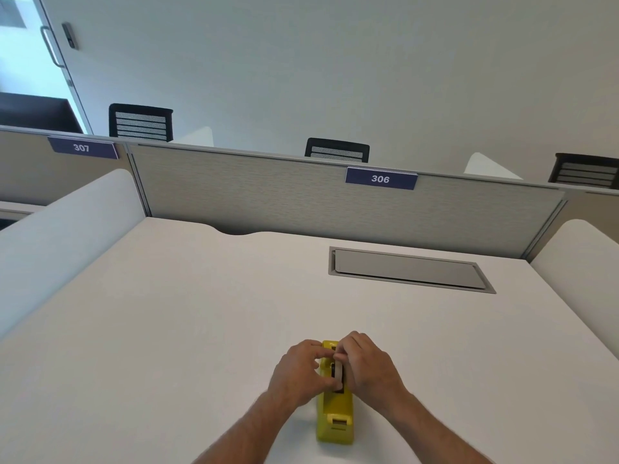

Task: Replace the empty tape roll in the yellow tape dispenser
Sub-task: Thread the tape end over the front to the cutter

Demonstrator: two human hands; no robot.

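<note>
The yellow tape dispenser [335, 413] stands on the white desk [167, 329] near the front edge, its cutter end toward me. A pale tape roll [339, 375] sits upright in the dispenser's slot, with a dark hub showing beside it. My left hand [298, 373] grips the roll from the left with thumb and fingers. My right hand [368, 366] closes over the roll from the right and covers most of its far side. Whether the roll has tape on it cannot be told.
A grey cable hatch [408, 269] is set into the desk at the back right. A fabric partition [268, 195] with a "306" label [381, 178] closes the back. White side screens [67, 229] flank the desk. Black chairs [140, 123] stand beyond.
</note>
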